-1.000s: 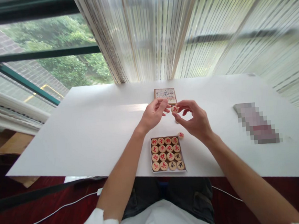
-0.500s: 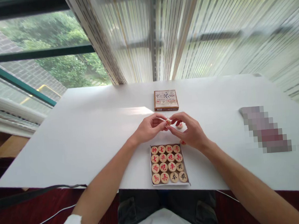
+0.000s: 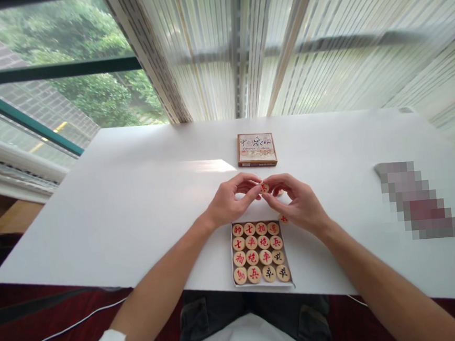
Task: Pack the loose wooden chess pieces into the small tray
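Note:
A round wooden Chinese chess piece with a red character is pinched between both hands above the table. My left hand grips its left side, fingers closed. From the right, my right hand has thumb and fingertips on the same piece. Two loose red-marked pieces, one behind my right fingers and one by the right wrist, are partly hidden. Just below the hands lies a shallow tray filled with rows of pieces, mostly red-marked, a few black-marked at the lower right.
A printed Chinese chess box lid lies flat beyond the hands on the white table. A pixelated oblong item is at the right. Window and blinds border the far edge; a white cable runs over the floor.
The view has shifted slightly, so table items appear a little lower or to the right. Both hands keep hold of the piece, whose red character now faces the camera more fully.

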`<state>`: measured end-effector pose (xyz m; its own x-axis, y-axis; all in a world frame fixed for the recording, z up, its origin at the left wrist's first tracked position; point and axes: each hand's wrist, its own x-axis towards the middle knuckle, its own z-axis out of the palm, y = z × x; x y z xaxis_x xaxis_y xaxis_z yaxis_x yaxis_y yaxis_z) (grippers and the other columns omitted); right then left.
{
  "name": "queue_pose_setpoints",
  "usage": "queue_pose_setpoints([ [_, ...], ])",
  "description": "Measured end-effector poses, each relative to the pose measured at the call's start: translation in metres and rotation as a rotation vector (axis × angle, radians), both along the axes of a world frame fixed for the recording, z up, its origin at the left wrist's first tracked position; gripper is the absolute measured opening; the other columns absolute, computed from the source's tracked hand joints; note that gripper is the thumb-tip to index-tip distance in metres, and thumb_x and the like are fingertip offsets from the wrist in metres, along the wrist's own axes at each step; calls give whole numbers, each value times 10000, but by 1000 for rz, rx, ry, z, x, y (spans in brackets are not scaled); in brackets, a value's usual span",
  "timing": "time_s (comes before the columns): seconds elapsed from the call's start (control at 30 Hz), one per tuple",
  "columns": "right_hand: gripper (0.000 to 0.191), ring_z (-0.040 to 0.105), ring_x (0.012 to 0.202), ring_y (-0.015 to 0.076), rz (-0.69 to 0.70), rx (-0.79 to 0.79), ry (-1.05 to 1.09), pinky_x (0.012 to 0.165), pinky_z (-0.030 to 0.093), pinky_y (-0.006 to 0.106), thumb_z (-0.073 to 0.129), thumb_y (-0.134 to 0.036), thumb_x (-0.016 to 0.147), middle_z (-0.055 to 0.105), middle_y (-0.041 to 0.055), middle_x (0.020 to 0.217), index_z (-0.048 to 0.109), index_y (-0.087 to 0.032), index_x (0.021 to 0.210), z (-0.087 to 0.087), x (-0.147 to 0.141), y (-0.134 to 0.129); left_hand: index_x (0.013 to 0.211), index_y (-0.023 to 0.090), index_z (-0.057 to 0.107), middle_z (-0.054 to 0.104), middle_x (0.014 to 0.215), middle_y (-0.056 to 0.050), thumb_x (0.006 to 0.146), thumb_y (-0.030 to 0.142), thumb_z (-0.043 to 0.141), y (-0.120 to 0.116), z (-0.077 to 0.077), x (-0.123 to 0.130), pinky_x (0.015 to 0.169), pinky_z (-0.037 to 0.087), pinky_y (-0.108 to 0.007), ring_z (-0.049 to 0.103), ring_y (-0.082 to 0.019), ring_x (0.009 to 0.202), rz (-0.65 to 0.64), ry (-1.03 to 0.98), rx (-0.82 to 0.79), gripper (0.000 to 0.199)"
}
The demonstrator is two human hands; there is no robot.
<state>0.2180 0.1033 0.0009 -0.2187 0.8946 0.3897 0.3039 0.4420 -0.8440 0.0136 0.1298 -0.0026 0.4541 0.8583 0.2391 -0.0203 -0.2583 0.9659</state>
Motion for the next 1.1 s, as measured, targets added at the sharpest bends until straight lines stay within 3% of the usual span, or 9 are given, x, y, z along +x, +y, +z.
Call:
queue_pose_setpoints([
  [0.17,232,697,854,175,-24,-29,34,785,591,346,718,-313,943,736,57,1040,664,-220,1148,-2,2,2,1335,171,561,735,1119,-94,972,235,672,-2,-2,1,918,604,-324,721,-174,993,-19,119,215,384],
  [0.4,235,717,877,194,-11,-35,46,805,597,366,716,-324,954,755,67,1063,677,-235,1168,-3,2,2,1291,179,599,744,1118,-76,986,228,658,0,-10,2,900,613,-297,725,-152,943,96,192,377,315],
  [0.63,212,728,927,209,1,-55,56,853,601,385,696,-321,971,752,62,1072,679,-248,1169,-4,3,1,1268,176,616,751,1091,-72,984,240,668,0,-11,1,863,621,-290,717,-145,896,140,239,467,296],
  [1.1,166,718,860,197,-35,-89,107,783,579,359,706,-368,965,717,38,949,628,-237,1031,-6,1,1,1255,172,608,743,1041,-53,959,216,702,-2,-10,3,828,630,-270,711,-125,853,142,225,543,314],
])
